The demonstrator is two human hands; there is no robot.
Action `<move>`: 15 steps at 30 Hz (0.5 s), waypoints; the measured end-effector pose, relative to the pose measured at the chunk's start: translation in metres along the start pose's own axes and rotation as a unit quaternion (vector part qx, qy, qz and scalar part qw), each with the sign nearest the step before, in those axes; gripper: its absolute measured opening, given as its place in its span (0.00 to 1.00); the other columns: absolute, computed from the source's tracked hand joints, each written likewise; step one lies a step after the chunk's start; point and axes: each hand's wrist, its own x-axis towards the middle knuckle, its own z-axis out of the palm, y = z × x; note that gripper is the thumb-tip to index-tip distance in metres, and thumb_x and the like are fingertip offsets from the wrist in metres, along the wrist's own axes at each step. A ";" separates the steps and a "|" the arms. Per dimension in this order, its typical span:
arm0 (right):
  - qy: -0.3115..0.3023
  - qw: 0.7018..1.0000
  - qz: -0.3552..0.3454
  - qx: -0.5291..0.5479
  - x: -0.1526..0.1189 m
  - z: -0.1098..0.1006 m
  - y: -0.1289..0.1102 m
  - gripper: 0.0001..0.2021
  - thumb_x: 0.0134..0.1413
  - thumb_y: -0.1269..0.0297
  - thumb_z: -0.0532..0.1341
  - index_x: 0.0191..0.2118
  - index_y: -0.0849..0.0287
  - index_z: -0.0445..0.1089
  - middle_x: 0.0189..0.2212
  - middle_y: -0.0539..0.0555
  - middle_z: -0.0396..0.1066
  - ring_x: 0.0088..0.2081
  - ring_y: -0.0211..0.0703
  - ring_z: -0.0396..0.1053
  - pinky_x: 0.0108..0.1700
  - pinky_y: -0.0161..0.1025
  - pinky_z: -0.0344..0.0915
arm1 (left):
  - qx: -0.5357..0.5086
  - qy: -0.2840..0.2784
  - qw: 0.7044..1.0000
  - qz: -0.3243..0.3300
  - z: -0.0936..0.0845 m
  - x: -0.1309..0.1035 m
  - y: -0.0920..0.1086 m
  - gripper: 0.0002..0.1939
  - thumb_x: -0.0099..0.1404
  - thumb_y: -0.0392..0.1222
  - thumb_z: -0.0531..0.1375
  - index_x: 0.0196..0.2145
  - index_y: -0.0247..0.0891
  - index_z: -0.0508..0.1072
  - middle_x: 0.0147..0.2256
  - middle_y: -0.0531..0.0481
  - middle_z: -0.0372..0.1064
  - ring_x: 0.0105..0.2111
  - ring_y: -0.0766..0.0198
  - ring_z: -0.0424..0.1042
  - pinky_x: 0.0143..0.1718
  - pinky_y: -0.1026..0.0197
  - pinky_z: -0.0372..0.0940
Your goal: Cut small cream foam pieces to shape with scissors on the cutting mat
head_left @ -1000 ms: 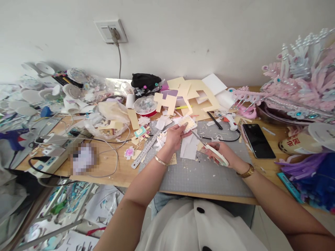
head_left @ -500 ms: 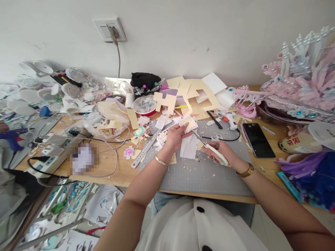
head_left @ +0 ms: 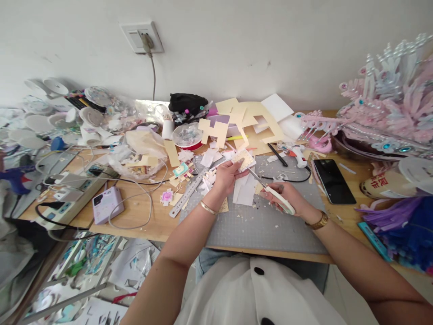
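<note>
Between the thumb and fingers of my left hand point(head_left: 229, 175) is a small cream and white card piece point(head_left: 244, 161), held above the grey cutting mat point(head_left: 270, 230). My right hand point(head_left: 282, 198) is closed around the pale handles of a pair of scissors point(head_left: 278, 198). Their metal blades point up and left, the tips at the lower edge of the card piece. Whether the blades touch it I cannot tell. Below the hands, a white paper sheet point(head_left: 244, 189) and small scraps lie on the mat.
A metal ruler point(head_left: 187, 194) lies left of the mat, near a power strip point(head_left: 64, 203) and a lilac box point(head_left: 108, 205). Cut cream card point(head_left: 267, 137) and a black pen point(head_left: 277, 155) are behind. Rightward are a glue gun point(head_left: 299, 157), a phone point(head_left: 333, 181) and a drink cup point(head_left: 382, 183).
Both hands, the card piece and the scissors keep almost the same place. The lilac box at left, blurred out before, now shows clearly.
</note>
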 end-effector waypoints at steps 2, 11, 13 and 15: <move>0.002 1.000 -0.002 -0.005 0.000 0.000 0.000 0.19 0.35 0.50 0.71 0.28 0.60 0.71 0.14 0.46 0.64 0.13 0.31 0.56 0.13 0.31 0.51 | -0.003 0.000 1.000 -0.001 0.000 0.000 0.000 0.10 0.54 0.40 0.70 0.29 0.32 0.74 0.32 0.47 0.76 0.33 0.64 0.76 0.49 0.49 0.71; 0.001 1.000 -0.009 -0.023 -0.002 0.001 -0.001 0.21 0.35 0.48 0.71 0.32 0.60 0.73 0.14 0.45 0.63 0.13 0.31 0.56 0.14 0.31 0.52 | -0.011 -0.003 1.000 -0.011 0.000 0.000 0.001 0.09 0.55 0.38 0.69 0.31 0.32 0.75 0.35 0.46 0.77 0.34 0.63 0.77 0.50 0.49 0.71; 0.002 1.000 -0.009 -0.025 -0.001 0.001 0.000 0.22 0.36 0.48 0.71 0.33 0.60 0.73 0.14 0.45 0.63 0.13 0.32 0.56 0.14 0.31 0.52 | -0.014 -0.004 1.000 -0.012 0.000 -0.001 0.001 0.08 0.56 0.38 0.69 0.31 0.32 0.75 0.35 0.46 0.77 0.34 0.63 0.77 0.49 0.49 0.71; 0.002 0.999 -0.016 -0.028 0.000 0.000 0.003 0.22 0.36 0.47 0.71 0.33 0.60 0.73 0.15 0.45 0.64 0.13 0.32 0.56 0.14 0.31 0.52 | -0.016 -0.004 1.000 -0.012 0.001 -0.001 0.001 0.08 0.56 0.37 0.69 0.31 0.32 0.75 0.35 0.46 0.78 0.33 0.63 0.77 0.49 0.50 0.71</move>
